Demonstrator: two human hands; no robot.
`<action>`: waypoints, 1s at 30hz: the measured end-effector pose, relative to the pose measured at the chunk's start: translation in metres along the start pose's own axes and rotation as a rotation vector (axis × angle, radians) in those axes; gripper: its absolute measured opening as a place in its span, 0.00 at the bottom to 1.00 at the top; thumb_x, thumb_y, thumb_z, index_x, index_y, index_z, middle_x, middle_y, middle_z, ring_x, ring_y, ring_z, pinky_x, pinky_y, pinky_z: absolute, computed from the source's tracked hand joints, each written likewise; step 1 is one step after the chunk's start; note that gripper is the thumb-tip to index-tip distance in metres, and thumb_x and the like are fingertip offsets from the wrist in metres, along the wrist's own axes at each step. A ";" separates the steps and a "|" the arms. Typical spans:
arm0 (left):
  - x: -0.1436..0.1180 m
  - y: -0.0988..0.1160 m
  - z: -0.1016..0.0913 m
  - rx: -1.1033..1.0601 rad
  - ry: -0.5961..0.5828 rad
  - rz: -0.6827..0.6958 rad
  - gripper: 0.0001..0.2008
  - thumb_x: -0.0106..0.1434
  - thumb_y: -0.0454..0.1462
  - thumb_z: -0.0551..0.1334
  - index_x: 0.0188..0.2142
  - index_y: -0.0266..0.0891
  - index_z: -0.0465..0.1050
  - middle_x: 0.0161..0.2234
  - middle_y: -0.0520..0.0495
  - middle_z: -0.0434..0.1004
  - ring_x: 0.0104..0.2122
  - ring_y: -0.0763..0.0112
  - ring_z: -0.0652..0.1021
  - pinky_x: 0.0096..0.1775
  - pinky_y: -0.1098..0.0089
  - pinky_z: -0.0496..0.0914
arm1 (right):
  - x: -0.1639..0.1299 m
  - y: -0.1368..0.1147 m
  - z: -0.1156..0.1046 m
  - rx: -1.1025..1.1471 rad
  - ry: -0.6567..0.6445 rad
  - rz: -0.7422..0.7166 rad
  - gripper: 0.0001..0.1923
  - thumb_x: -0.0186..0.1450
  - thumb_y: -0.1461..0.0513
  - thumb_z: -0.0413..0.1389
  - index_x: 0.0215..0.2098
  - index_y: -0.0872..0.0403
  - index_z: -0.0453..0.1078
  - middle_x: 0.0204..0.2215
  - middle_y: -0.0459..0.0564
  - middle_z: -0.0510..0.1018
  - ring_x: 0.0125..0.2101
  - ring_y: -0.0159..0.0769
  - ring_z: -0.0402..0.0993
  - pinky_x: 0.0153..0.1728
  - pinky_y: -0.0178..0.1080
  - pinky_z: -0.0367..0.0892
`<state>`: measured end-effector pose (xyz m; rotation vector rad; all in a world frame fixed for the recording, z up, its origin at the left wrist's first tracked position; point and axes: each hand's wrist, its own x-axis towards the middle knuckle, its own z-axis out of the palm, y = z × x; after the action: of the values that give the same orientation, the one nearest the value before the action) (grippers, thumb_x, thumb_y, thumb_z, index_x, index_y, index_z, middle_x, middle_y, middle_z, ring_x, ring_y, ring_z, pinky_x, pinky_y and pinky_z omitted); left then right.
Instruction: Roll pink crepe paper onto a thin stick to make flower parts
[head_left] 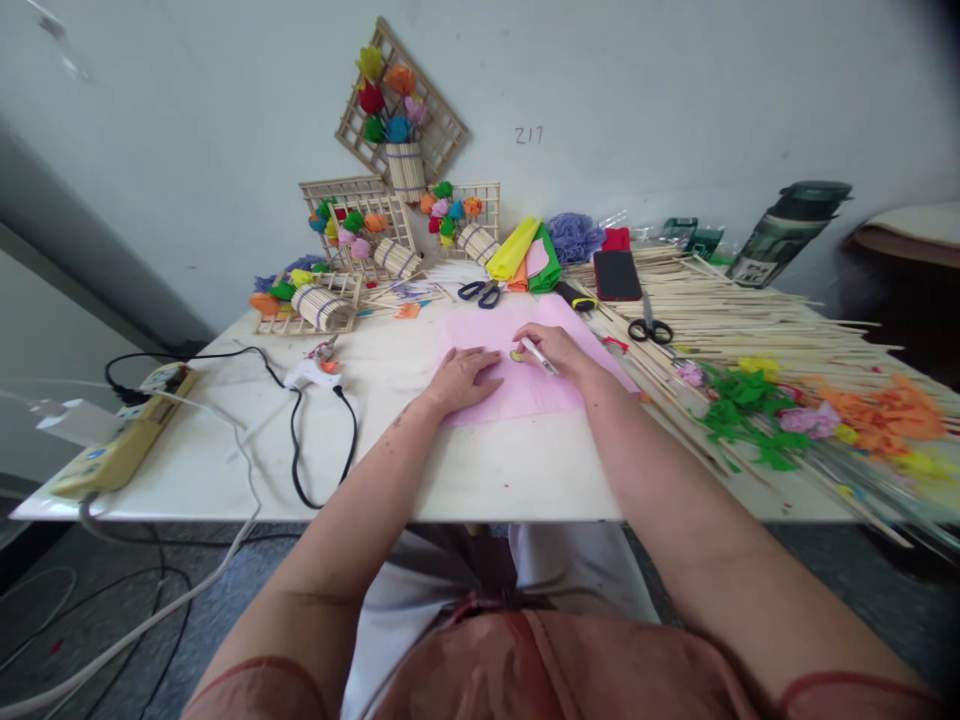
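A sheet of pink paper (pixel 517 400) lies flat on the white table in front of me. My left hand (pixel 461 380) rests on its left part, palm down with the fingers spread. In my right hand (pixel 559 350) is a white pen (pixel 538 356), gripped between thumb and fingers over the middle of the sheet. A small yellowish piece (pixel 516 356) sits on the paper beside the right fingertips; its exact kind is too small to make out.
A white glue gun (pixel 313 374) and its cable lie left, near a yellow power strip (pixel 135 435). Black scissors (pixel 480 292), a phone (pixel 617 275) and more scissors (pixel 650 328) lie beyond the paper. Thin wooden sticks (pixel 720 320) and green paper flowers (pixel 750 410) cover the right side.
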<state>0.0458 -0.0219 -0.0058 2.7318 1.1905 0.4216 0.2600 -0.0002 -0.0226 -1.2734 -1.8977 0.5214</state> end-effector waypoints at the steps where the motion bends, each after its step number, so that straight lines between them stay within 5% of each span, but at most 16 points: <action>1: 0.000 0.000 0.000 0.000 -0.001 0.000 0.24 0.61 0.47 0.53 0.55 0.44 0.63 0.55 0.46 0.66 0.58 0.64 0.61 0.57 0.55 0.52 | 0.000 0.002 0.000 0.018 -0.012 -0.001 0.13 0.51 0.61 0.58 0.36 0.53 0.71 0.27 0.44 0.77 0.25 0.29 0.70 0.27 0.32 0.62; 7: 0.000 0.000 0.000 -0.002 -0.004 0.001 0.23 0.61 0.47 0.53 0.55 0.44 0.63 0.55 0.47 0.66 0.58 0.64 0.61 0.57 0.56 0.53 | -0.001 -0.003 -0.003 0.157 -0.060 0.056 0.15 0.50 0.62 0.58 0.37 0.53 0.69 0.28 0.45 0.76 0.26 0.29 0.69 0.26 0.31 0.62; 30: 0.000 -0.002 0.003 0.010 0.005 0.015 0.23 0.62 0.46 0.53 0.55 0.44 0.64 0.55 0.49 0.66 0.57 0.64 0.62 0.57 0.57 0.54 | 0.003 0.008 0.002 0.126 -0.027 -0.001 0.14 0.51 0.61 0.58 0.36 0.52 0.69 0.27 0.44 0.76 0.27 0.30 0.68 0.29 0.33 0.61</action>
<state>0.0456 -0.0204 -0.0088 2.7520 1.1767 0.4252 0.2622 0.0058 -0.0280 -1.1895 -1.8570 0.6504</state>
